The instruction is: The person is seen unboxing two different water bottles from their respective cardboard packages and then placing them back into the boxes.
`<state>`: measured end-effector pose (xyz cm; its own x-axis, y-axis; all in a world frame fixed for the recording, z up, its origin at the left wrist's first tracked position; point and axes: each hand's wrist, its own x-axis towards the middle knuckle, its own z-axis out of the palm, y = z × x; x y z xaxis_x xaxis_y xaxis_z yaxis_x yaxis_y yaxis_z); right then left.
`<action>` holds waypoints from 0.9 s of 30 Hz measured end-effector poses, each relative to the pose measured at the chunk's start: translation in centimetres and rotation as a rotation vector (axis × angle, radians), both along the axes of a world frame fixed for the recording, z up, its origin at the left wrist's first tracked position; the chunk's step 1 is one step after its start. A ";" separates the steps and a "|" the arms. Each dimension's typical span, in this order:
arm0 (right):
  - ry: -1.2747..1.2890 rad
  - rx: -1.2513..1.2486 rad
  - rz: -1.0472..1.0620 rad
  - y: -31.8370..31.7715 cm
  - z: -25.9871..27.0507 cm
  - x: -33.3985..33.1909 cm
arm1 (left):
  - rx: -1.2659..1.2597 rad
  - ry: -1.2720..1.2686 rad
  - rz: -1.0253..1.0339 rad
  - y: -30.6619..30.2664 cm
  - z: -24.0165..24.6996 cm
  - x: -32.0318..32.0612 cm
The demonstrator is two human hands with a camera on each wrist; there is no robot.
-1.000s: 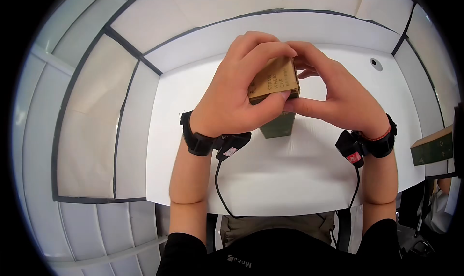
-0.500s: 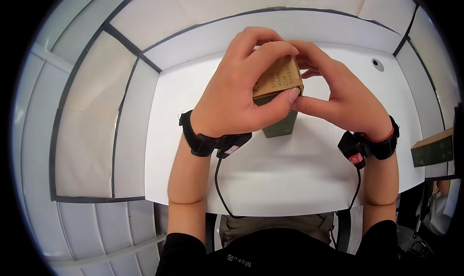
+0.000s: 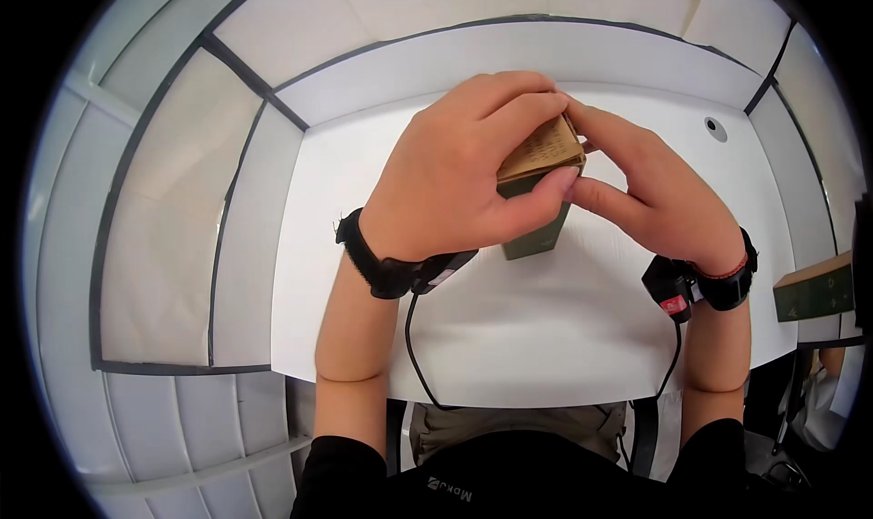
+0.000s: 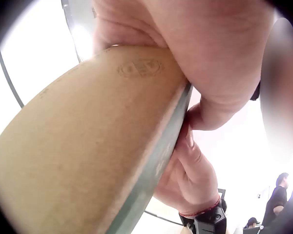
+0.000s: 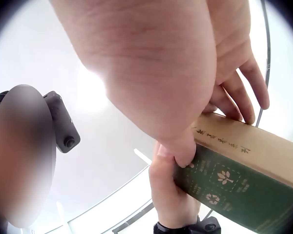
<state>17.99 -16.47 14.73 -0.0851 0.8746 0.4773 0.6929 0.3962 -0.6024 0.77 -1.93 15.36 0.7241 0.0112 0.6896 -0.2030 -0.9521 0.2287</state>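
A tall cardboard box point(image 3: 536, 237) stands at the middle of the white table, its top brown and printed, its front green. My left hand point(image 3: 464, 164) grips its upper end from the left, the thumb along the front top edge and the fingers over the far side, covering much of the top. At the upper right corner my right hand point(image 3: 650, 182) pinches the box, thumb in front beside the left thumb, fingers behind. In the right wrist view, the green face of the box point(image 5: 234, 180) shows a leaf mark. Its plain brown side point(image 4: 88, 136) fills the left wrist view.
Another green and brown box point(image 3: 814, 287) sits at the right edge. The white table point(image 3: 546, 337) is bounded by low panels point(image 3: 582, 60) and has a round cable hole point(image 3: 716, 129) at the back right. Cables point(image 3: 411, 346) trail from both wrist cameras toward the front edge.
Both hands and the upper end of the box have shifted slightly right in the view. The left hand now covers more of the brown top.
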 end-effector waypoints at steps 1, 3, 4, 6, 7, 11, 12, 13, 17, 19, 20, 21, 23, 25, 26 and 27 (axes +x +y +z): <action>-0.005 -0.015 -0.008 -0.1 0.2 -0.1 | 0.034 -0.005 0.012 0.0 0.0 0.0; -0.023 -0.043 -0.026 -0.2 0.6 -0.3 | 0.069 -0.011 0.036 -0.1 0.2 0.0; -0.022 -0.035 -0.034 -0.2 0.5 -0.4 | 0.099 -0.020 0.047 -0.1 0.2 0.1; -0.020 -0.019 -0.050 -0.2 0.5 -0.5 | 0.159 -0.036 0.046 -0.1 0.2 0.2; -0.026 -0.086 -0.056 -0.3 0.8 -0.5 | 0.188 -0.043 0.035 -0.1 0.3 0.2; -0.027 -0.182 -0.076 -0.7 1.5 -0.4 | 0.251 -0.050 -0.009 -0.4 0.0 0.3; -0.020 -0.164 -0.080 -0.7 1.2 -0.5 | 0.235 -0.039 -0.020 -0.4 0.0 0.3; -0.024 -0.143 -0.085 -0.6 1.1 -0.5 | 0.219 -0.027 -0.030 -0.4 0.2 0.3; -0.034 -0.080 -0.097 -0.5 0.5 -0.4 | 0.177 -0.016 -0.103 -0.2 0.2 0.3; -0.033 -0.073 -0.116 -0.5 0.4 -0.5 | 0.166 -0.010 -0.088 -0.3 0.2 0.2; -0.034 -0.089 -0.117 -0.6 0.6 -0.5 | 0.177 -0.004 -0.088 -0.2 0.2 0.3; -0.036 -0.105 -0.119 -0.6 0.8 -0.6 | 0.169 -0.003 -0.089 -0.2 0.2 0.3; -0.045 -0.103 -0.108 -0.7 0.7 -0.3 | 0.153 -0.004 -0.089 -0.5 0.2 0.2; -0.053 -0.164 -0.082 -1.0 1.3 -0.4 | 0.130 -0.016 -0.144 -0.3 0.1 0.2; -0.041 -0.143 -0.078 -0.9 1.3 -0.3 | 0.135 -0.026 -0.170 0.2 -0.1 0.3; -0.029 -0.122 -0.074 -0.6 1.0 -0.2 | 0.139 -0.036 -0.196 0.8 -0.4 0.6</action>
<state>17.76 -17.07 15.71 -0.0308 0.9305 0.3650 0.7356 0.2683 -0.6220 1.35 -1.13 15.01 0.6781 -0.2240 0.7000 -0.3930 -0.9153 0.0878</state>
